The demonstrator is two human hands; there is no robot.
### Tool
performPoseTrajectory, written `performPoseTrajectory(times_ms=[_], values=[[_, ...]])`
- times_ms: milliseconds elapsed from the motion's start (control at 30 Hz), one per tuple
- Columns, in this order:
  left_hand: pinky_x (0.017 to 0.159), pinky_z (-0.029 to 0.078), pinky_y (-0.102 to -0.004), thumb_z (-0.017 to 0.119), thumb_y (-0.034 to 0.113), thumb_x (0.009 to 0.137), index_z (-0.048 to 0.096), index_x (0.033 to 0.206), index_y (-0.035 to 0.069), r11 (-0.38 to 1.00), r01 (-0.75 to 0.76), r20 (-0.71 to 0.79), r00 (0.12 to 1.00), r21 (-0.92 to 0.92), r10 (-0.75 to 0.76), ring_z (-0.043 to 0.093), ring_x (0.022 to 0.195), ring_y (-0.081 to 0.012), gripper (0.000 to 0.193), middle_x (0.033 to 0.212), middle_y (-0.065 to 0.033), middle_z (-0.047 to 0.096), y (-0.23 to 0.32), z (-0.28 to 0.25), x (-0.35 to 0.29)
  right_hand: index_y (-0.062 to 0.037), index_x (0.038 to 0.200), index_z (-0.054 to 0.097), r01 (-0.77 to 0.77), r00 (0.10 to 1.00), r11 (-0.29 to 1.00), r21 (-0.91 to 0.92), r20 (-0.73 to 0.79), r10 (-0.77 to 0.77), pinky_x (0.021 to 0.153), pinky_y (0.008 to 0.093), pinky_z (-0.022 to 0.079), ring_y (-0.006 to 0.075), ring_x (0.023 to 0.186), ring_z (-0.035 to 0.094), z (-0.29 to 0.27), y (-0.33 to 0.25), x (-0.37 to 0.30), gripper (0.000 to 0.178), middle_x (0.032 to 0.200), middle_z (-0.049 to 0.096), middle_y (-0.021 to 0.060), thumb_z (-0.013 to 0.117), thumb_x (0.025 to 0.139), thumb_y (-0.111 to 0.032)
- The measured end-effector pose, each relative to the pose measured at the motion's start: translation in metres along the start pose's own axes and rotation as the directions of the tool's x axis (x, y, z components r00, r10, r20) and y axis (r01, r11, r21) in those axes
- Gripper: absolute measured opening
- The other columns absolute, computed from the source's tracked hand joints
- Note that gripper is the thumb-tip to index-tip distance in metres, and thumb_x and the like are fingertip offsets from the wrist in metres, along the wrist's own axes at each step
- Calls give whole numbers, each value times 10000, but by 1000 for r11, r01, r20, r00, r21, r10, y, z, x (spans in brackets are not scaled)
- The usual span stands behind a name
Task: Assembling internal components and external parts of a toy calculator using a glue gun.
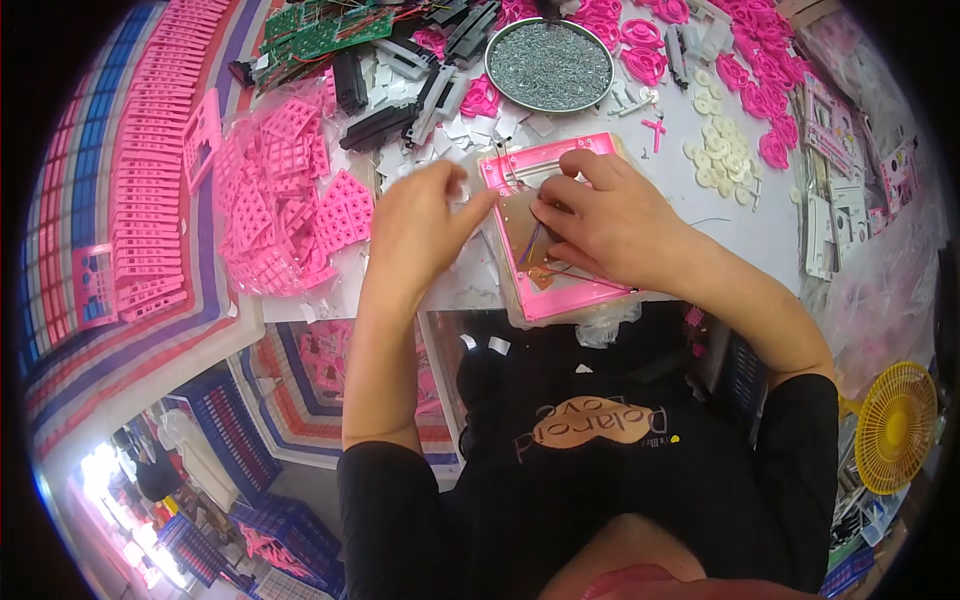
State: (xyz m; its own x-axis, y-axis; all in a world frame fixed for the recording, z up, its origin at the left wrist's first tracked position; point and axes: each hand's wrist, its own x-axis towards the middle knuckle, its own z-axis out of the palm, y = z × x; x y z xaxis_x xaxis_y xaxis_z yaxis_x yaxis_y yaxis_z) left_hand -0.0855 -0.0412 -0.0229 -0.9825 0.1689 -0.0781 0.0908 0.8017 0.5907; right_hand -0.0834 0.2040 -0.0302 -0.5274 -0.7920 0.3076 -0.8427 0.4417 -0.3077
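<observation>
Hands (520,225) crowd pink frame (590,290) at table edge (700,300).

The right hand (610,225) covered much of the flat pink plastic frame (545,290); its fingertips hid whatever they pinched, too small to tell.

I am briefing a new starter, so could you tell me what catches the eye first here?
Both hands, left hand and right hand, work on a pink frame at the table's near edge. Heaps of pink plastic grids lie to the left, and a round tray of small metal parts sits behind.
</observation>
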Motion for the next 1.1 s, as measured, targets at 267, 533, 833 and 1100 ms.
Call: performPoseTrajectory(times_ms=[267,533,833,1100], values=[[619,489,-301,730,86,851,670,847,15,879,-280,-340,929,-386,147,621,624,-178,93,724,-73,651,33,37,-5,-16,1070,704,30,995,999,14,-97,-28,853,401,492,279,1084,569,6,-4,-11,339,1120,621,71,711,780,-191],[595,497,-272,735,56,870,695,947,35,887,-376,-153,925,-266,347,632,631,-153,89,804,-80,669,41,62,-13,-78,1002,724,20,980,965,262,-198,33,831,407,527,276,1006,619,-9,73,45,218,959,697,72,636,802,-68],[616,494,-291,689,12,892,684,945,14,885,-351,-231,929,-304,289,622,699,-182,53,830,-95,641,41,53,-16,-78,972,704,89,995,992,85,-53,-85,787,393,531,269,952,611,-9,73,49,185,931,671,52,721,788,-90],[659,466,-287,704,18,866,675,918,5,884,-292,-331,928,-364,170,582,702,-161,61,823,-77,644,36,47,-9,-21,956,691,-364,930,733,575,263,257,681,319,550,239,767,698,-42,41,34,120,844,709,92,710,852,-77]])
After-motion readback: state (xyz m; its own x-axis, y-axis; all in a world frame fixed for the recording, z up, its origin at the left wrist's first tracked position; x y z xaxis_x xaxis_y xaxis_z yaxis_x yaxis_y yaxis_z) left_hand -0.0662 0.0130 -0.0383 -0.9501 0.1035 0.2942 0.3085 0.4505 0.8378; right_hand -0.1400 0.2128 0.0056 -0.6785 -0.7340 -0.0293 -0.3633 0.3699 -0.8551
